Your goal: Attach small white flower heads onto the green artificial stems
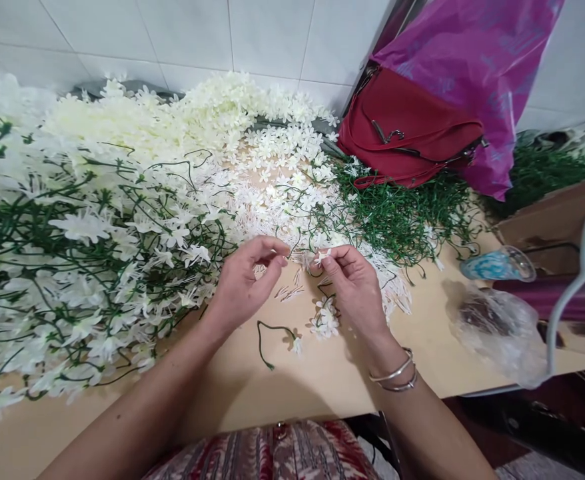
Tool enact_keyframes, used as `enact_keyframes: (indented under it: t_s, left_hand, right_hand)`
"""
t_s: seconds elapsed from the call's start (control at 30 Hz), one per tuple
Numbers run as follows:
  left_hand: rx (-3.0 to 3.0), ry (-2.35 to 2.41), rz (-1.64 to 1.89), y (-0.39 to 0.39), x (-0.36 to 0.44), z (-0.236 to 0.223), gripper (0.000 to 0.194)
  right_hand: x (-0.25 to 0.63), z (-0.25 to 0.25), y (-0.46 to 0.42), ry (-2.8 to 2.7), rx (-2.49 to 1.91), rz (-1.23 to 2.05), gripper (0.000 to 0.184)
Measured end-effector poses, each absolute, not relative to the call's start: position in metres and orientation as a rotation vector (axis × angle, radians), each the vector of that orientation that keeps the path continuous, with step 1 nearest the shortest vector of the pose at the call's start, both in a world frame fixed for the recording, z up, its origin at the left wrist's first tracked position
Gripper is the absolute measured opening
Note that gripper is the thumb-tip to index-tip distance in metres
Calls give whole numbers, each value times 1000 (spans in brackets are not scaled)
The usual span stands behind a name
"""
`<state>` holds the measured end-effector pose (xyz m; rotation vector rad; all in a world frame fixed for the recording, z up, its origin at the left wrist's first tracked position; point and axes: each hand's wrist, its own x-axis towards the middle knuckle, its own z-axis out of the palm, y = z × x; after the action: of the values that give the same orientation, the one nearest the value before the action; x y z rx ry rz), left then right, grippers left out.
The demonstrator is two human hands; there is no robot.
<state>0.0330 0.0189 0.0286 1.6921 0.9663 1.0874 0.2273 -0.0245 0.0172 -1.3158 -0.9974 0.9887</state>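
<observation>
My left hand (245, 280) is pinched, thumb against forefinger, on a tiny pale piece I cannot make out. My right hand (352, 283) pinches a small white plastic flower (321, 256) between thumb and forefinger; two silver bangles circle that wrist. Both hands hover close together over the tan table (282, 387). Just below them lie a green wire stem (267, 337) with a bloom at its end, a small cluster of white flowers (325, 321) and several loose white stamens (288, 292).
A big heap of finished white flower stems (77, 253) fills the left. Loose white petals (282, 180) lie behind, bare green stems (402, 213) to the right. A red bag (407, 133), purple plastic bag (477, 60), clear plastic bag (502, 333) and cardboard box (557, 220) stand at right.
</observation>
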Motion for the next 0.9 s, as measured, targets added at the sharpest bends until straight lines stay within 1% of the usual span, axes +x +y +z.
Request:
enact_keyframes:
  t_s: [0.1,0.27,0.4,0.47,0.5,0.53,0.57,0.63,0.7,0.83,0.9]
  left_hand:
    - [1940,684,746,25,22,41,17]
    - [1981,419,219,25,7,54,15]
    - [2140,455,-19,9,7,59,23]
    - [2301,536,-120,-2,9,59,22]
    - [2363,559,-153,-7,10,58,18]
    - [2404,568,-167,-12,10,56,15]
    - [2424,569,-158,-16,9,55,17]
    - [2420,555,-101,-20,6,51,28]
    - [2360,541,-2,-20,3,48,30]
    - [2055,536,348,-13,5,41,12]
    - [1878,657,559,-11,8,34,11]
  right_hand:
    - [231,20,-25,-1026,-1320,973,21]
    - [232,23,-24,-1045,-1331,960,23]
    - [233,23,-24,-1031,-1308,974,21]
    - [235,22,-24,-1023,-1295,981,21]
    - [236,21,-24,-1019,-1293,986,21]
    - [237,21,-24,-1015,-1294,994,21]
    - [238,21,-23,-1012,-1296,1003,22]
    - [239,20,-23,-1012,-1301,1022,24]
    - [238,20,-23,-1024,-1300,1032,26]
    - [235,20,-24,-1044,-1277,1068,23]
    - [234,21,-26,-1049,-1254,1117,23]
